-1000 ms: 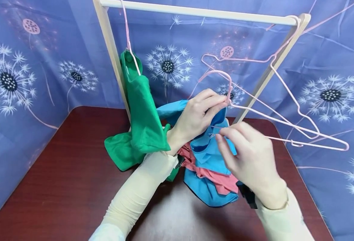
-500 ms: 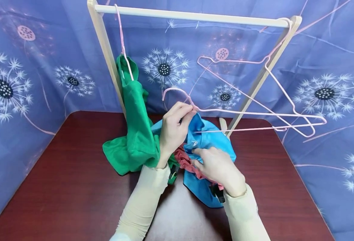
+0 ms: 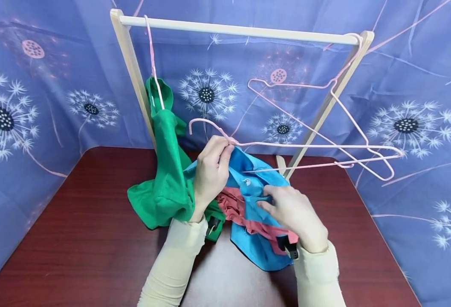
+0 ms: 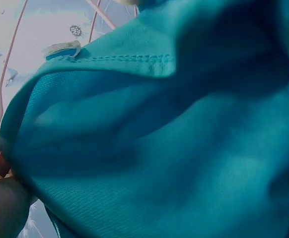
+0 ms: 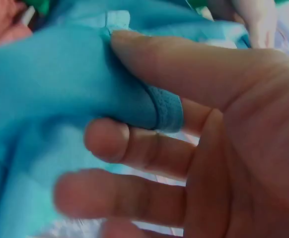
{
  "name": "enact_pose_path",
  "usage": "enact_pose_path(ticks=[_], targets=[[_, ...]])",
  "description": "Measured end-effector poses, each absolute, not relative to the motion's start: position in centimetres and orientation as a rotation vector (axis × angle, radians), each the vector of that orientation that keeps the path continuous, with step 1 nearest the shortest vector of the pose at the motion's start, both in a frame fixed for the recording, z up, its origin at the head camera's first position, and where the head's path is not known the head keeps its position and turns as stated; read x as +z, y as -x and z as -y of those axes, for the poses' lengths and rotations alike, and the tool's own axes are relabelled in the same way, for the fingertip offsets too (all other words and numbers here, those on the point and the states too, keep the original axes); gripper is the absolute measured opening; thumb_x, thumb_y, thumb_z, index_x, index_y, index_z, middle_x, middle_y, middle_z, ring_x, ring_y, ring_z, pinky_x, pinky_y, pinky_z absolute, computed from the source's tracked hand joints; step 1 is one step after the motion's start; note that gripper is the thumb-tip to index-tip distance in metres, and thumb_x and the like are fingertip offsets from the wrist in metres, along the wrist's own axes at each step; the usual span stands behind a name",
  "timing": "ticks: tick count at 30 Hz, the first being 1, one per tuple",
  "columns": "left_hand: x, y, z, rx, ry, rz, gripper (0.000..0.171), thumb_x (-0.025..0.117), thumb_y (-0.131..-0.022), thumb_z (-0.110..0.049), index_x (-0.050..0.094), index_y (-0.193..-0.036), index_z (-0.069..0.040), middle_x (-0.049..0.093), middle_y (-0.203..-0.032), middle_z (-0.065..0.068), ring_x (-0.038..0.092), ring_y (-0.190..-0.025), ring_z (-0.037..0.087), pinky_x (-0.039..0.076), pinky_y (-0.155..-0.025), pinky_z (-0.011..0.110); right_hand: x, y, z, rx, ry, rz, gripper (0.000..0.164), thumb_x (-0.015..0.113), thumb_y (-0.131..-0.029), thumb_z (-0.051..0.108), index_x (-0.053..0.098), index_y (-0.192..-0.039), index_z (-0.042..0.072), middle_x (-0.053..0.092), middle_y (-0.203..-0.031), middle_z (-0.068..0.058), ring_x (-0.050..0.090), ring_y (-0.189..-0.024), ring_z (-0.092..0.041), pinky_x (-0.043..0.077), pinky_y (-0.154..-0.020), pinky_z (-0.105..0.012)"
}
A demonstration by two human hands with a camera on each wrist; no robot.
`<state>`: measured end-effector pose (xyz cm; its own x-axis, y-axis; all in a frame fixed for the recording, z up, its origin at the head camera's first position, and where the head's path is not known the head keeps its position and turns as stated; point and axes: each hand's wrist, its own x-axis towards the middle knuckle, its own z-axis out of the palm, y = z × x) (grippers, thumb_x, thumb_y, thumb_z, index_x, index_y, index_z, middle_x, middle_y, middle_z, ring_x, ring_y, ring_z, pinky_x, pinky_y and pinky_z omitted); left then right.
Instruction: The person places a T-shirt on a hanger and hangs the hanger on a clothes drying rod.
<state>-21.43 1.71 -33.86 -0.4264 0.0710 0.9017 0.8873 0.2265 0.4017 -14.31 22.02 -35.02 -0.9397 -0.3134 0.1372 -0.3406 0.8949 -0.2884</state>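
My left hand (image 3: 212, 170) pinches the neck of a pink clothes hanger (image 3: 306, 145) together with the collar edge of a blue shirt (image 3: 258, 164). The hanger's near end is hidden in the shirt; its other end sticks out to the right. In the left wrist view, fingertips (image 4: 5, 208) grip the edge of the blue cloth (image 4: 159, 163), which fills most of that view. Lower right, my right hand (image 3: 294, 209) holds the shirt's front edge. The right wrist view shows its thumb (image 5: 179, 64) over the stitched edge (image 5: 169, 109), with an index finger below.
A green garment (image 3: 168, 149) hangs on a hanger at the left of a wooden rack (image 3: 241, 30), its lower part on the table (image 3: 76, 256). Another pink hanger (image 3: 350, 111) hangs at the rack's right. Red cloth (image 3: 231, 202) lies under and beside the blue shirt.
The left hand has shifted left and down with the hanger, whose hook now points left. My right hand has left the hanger's bar and moved down to the shirt's front edge.
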Motion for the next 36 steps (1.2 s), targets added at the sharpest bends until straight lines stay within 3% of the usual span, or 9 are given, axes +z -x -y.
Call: enact_pose_path(ticks=[5,9,14,18,24,31,36], targets=[[-34.2,21.5,-1.2,-1.277,0.861,1.706,0.012,0.053,-0.098,0.005,0.064,-0.097,0.007,0.058,-0.098,0.017,0.058,-0.086,0.025,0.046,-0.072,0.031,-34.0,13.6,-24.7,0.548,-0.464,2.891,0.023,0.077,-0.086,0.020,0.057,-0.075,0.017,0.041,-0.058,0.005,0.043,-0.053,-0.012,0.036,-0.052,-0.032],[-34.2,21.8,-1.0,-1.265,0.860,1.714,0.011,0.052,-0.097,0.006,0.063,-0.097,0.008,0.057,-0.098,0.018,0.057,-0.084,0.027,0.047,-0.072,0.032,-33.6,13.2,-26.8,0.561,-0.438,2.799,0.025,0.073,-0.088,0.014,0.053,-0.072,0.016,0.041,-0.063,0.004,0.041,-0.054,-0.013,0.034,-0.054,-0.032],[-34.3,22.2,-0.7,-1.241,0.848,1.746,0.011,0.052,-0.098,0.005,0.062,-0.097,0.008,0.056,-0.098,0.018,0.058,-0.086,0.027,0.049,-0.074,0.032,-33.3,12.8,-28.4,0.540,-0.386,2.682,0.008,0.070,-0.084,0.005,0.063,-0.088,0.007,0.058,-0.079,-0.004,0.049,-0.061,-0.016,0.041,-0.058,-0.036],[-34.5,22.5,-0.3,-1.222,0.860,1.770,0.012,0.051,-0.098,0.005,0.062,-0.098,0.007,0.056,-0.099,0.018,0.058,-0.088,0.027,0.050,-0.076,0.032,-33.2,13.0,-29.0,0.564,-0.342,2.630,0.016,0.069,-0.082,0.002,0.065,-0.097,0.003,0.063,-0.087,-0.008,0.048,-0.060,-0.017,0.041,-0.057,-0.036],[-34.5,22.9,0.1,-1.204,0.897,1.816,0.012,0.050,-0.099,0.003,0.062,-0.099,0.007,0.058,-0.100,0.018,0.057,-0.092,0.027,0.049,-0.079,0.032,-32.8,12.8,-30.0,0.554,-0.250,2.471,0.008,0.069,-0.081,0.007,0.070,-0.089,0.009,0.062,-0.072,-0.002,0.043,-0.054,-0.014,0.033,-0.055,-0.028],[-34.5,23.0,0.5,-1.221,0.951,1.881,0.014,0.048,-0.100,0.002,0.061,-0.102,0.006,0.057,-0.100,0.017,0.055,-0.092,0.026,0.048,-0.080,0.031,-32.5,12.3,-30.7,0.631,-0.207,2.333,0.007,0.065,-0.080,0.004,0.068,-0.085,0.007,0.063,-0.075,-0.002,0.043,-0.061,0.008,0.035,-0.059,-0.016],[-34.6,23.2,0.8,-1.189,0.913,1.892,0.012,0.046,-0.100,0.001,0.057,-0.096,0.006,0.056,-0.099,0.018,0.053,-0.088,0.027,0.046,-0.073,0.032,-32.7,12.6,-30.4,0.650,-0.265,2.318,0.009,0.062,-0.077,0.000,0.066,-0.083,0.006,0.059,-0.074,-0.001,0.044,-0.061,0.003,0.034,-0.059,-0.014]])
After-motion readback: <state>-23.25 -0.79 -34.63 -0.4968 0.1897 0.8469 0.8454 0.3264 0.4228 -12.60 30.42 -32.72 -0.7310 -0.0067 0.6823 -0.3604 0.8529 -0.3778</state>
